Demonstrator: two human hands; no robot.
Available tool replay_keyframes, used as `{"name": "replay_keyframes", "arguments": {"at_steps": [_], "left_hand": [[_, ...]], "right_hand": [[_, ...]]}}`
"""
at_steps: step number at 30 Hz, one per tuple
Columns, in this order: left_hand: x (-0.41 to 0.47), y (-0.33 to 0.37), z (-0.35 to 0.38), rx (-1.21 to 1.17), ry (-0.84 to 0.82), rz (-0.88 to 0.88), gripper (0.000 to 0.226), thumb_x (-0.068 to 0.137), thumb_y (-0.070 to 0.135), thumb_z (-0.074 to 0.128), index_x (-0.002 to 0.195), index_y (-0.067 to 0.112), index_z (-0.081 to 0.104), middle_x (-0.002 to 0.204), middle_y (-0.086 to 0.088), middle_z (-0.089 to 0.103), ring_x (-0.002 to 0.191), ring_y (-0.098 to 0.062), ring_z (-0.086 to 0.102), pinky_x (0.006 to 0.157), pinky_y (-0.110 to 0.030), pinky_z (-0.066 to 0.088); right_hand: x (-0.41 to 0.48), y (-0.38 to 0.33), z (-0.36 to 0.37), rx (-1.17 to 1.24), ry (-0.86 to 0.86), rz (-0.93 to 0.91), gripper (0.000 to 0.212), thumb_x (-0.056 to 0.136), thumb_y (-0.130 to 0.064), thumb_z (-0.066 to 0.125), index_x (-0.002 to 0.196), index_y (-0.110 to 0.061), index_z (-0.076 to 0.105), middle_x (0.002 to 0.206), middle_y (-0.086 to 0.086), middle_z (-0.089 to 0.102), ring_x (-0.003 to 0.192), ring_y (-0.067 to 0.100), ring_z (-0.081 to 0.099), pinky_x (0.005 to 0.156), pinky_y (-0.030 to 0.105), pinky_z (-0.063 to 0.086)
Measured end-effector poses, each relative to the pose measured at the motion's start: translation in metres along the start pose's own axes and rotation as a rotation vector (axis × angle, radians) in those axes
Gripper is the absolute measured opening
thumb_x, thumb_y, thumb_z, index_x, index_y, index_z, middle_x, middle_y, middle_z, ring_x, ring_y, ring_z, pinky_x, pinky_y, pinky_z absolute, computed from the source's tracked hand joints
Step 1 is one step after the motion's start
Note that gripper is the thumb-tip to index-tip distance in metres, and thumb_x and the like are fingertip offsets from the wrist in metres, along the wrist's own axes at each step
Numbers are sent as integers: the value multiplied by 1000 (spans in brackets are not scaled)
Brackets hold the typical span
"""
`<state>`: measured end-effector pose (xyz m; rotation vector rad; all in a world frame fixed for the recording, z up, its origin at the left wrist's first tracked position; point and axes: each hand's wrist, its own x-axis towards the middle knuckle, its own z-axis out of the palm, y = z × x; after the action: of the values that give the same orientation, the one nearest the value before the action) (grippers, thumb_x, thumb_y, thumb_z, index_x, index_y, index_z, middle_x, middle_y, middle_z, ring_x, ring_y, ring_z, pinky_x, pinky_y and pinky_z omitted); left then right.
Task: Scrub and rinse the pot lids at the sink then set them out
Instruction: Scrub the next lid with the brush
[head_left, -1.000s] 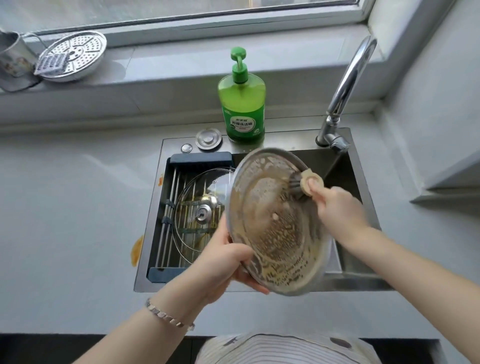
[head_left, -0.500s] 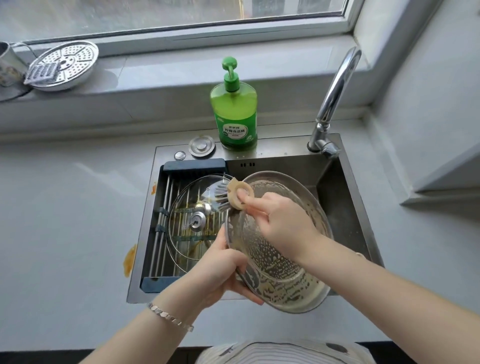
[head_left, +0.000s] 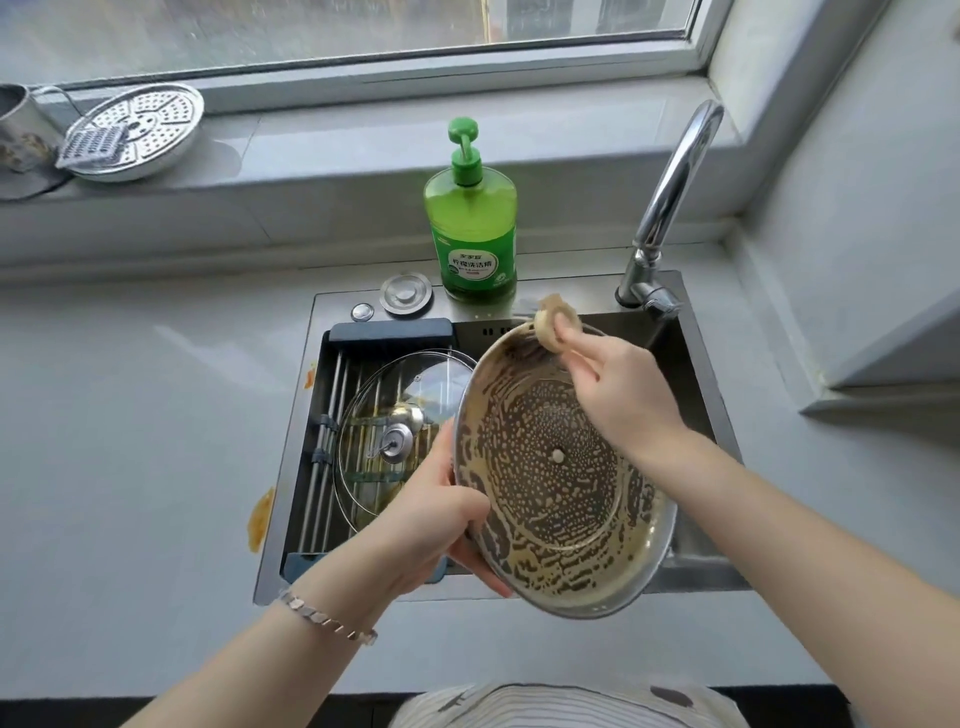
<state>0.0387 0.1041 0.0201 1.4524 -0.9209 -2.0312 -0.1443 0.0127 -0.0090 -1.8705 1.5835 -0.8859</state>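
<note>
Gripping metal lid (head_left: 558, 467), scrubber (head_left: 557, 323) at rim

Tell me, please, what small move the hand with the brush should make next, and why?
Probably sweep the round beige brush from the far rim down across the tilted steel lid. The right hand holds it at the top edge, the left hand steadies the lid, and brownish suds cover the inner face.

a green pump bottle of dish soap (head_left: 470, 228) stood on the sink's back ledge, beside a round metal drain stopper (head_left: 405, 294). a curved chrome faucet (head_left: 666, 208) rose at the right. a perforated steamer plate (head_left: 136, 131) leaned on the windowsill (head_left: 363, 150). an orange stain (head_left: 260, 517) marked the grey counter (head_left: 130, 441).
</note>
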Motion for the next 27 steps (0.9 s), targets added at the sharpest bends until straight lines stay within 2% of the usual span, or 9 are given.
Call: {"name": "replay_keyframes", "arguments": {"at_steps": [6,8,10,12,16,18,20,23,27], "left_hand": [[2,-10,-5,-161,170,114,86,66,-11,43,124,51,37,115,-7,57,78,-38,70,51,-53,55],[6,-16,-6,-217,267,108,85,66,-11,44,125,49,36,116,-4,56,75,-35,71,52,-53,55],[10,-19,-9,-265,350,113,82,75,-17,40,126,47,34,116,-1,53,78,-35,69,52,-50,55],[12,-18,-12,-309,403,130,84,78,-20,37,130,46,31,117,1,49,88,-36,62,53,-48,56],[18,-18,-6,-406,397,151,85,78,-22,35,128,46,30,117,-3,50,89,-38,62,55,-49,55],[22,-23,1,-444,362,157,82,77,-22,32,126,43,34,118,-7,52,90,-40,63,57,-50,55],[24,-29,3,-480,328,149,78,77,-22,33,126,39,36,119,-11,54,96,-42,62,60,-50,55],[21,-41,-7,-335,426,133,70,78,-15,52,129,30,39,115,-10,60,97,-33,65,62,-42,57],[16,-26,-41,-111,559,202,76,76,2,71,134,34,33,110,-6,61,93,-24,67,62,-29,57]], "right_hand": [[-16,59,-13,3,-93,481,37,92,-21,55,129,-23,54,112,10,66,102,28,59,80,28,41],[-33,71,-8,98,-123,577,39,89,-21,59,128,-23,56,96,0,67,83,19,59,70,24,39],[-43,76,-4,272,-42,696,44,87,-21,61,131,-24,53,79,-11,55,64,7,45,60,23,37],[-45,78,1,366,54,810,50,86,-24,63,134,-21,49,82,-9,54,66,7,43,61,24,42],[-39,60,16,624,-13,1020,50,79,-41,70,116,-12,55,70,-4,47,52,8,38,36,17,34],[-36,53,24,658,-34,986,46,77,-36,74,112,-12,57,86,3,63,65,15,58,54,27,51],[-32,51,26,610,13,896,37,78,-25,74,109,-11,60,100,9,67,85,22,65,80,37,54],[-28,53,15,511,27,737,16,84,-23,67,97,-16,61,96,6,68,82,17,63,77,32,52],[-17,60,-12,346,-92,492,14,84,-23,66,98,-21,63,83,-11,65,76,2,62,63,17,46]]}}
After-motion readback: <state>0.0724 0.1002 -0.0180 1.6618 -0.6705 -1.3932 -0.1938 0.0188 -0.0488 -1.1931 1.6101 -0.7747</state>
